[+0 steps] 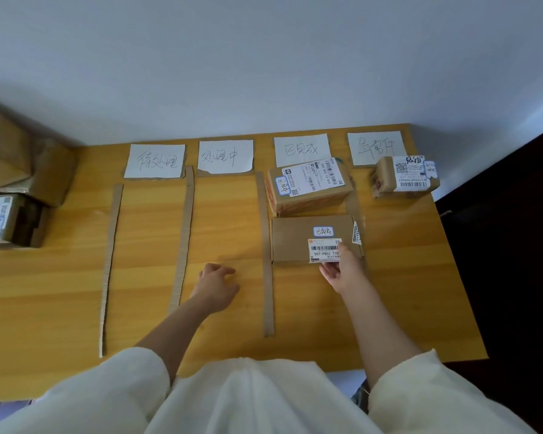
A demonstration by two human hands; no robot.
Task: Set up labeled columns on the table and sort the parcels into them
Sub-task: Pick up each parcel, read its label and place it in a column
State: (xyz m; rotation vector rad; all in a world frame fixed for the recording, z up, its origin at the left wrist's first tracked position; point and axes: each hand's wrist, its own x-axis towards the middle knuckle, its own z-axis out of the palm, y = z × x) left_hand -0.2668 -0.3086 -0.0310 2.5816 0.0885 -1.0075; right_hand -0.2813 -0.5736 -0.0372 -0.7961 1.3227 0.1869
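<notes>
The right hand point(342, 270) gripped the near edge of a flat cardboard parcel point(314, 238) lying in the third column, just in front of another parcel point(308, 187). The left hand point(215, 286) rested on the wooden counter point(60, 277), fingers loosely curled, holding nothing.

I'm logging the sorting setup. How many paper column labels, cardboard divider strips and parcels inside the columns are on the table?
Paper column labels: 4
Cardboard divider strips: 4 (the fourth is largely hidden by parcels)
Parcels inside the columns: 3
Total: 11
More boxes sit piled at the left edge, outside the columns, not counted.
</notes>
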